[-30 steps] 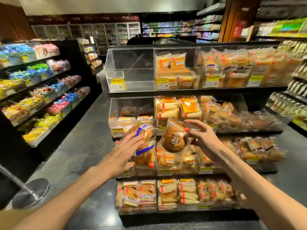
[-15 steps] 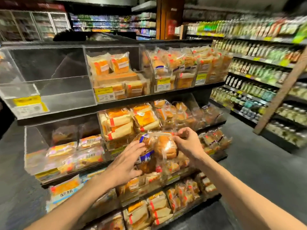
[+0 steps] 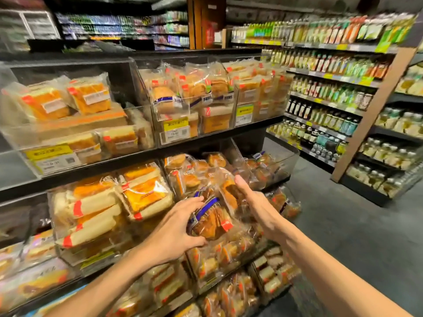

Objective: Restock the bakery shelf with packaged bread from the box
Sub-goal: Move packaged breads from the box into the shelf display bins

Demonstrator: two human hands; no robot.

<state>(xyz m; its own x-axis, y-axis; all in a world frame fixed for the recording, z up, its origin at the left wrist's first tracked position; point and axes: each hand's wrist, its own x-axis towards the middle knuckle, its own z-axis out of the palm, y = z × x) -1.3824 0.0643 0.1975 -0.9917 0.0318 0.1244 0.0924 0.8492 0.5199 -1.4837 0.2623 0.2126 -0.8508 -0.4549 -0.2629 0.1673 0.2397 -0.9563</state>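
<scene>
The bakery shelf (image 3: 206,143) is a black tiered rack of clear bins packed with wrapped bread. My left hand (image 3: 176,229) grips a bread package with a blue band (image 3: 210,219) from its left side, in front of the middle tier. My right hand (image 3: 258,207) holds a clear package with a brown bun (image 3: 229,194) just above it; the thumb points up and the fingers are hidden behind the wrapper. Both packages are close to the middle bin of round buns (image 3: 194,170). No box is in view.
The clear bin at the right end of the middle tier (image 3: 281,163) holds only a few buns. Across the grey aisle floor (image 3: 343,225) stand shelves of bottles (image 3: 332,88) behind a slanted wooden post (image 3: 370,115). Sliced cake packs (image 3: 109,202) fill the bins to the left.
The view has swung right and closer to the shelf. Both hands have carried their packages right and up to the round-bun bin on the middle tier.
</scene>
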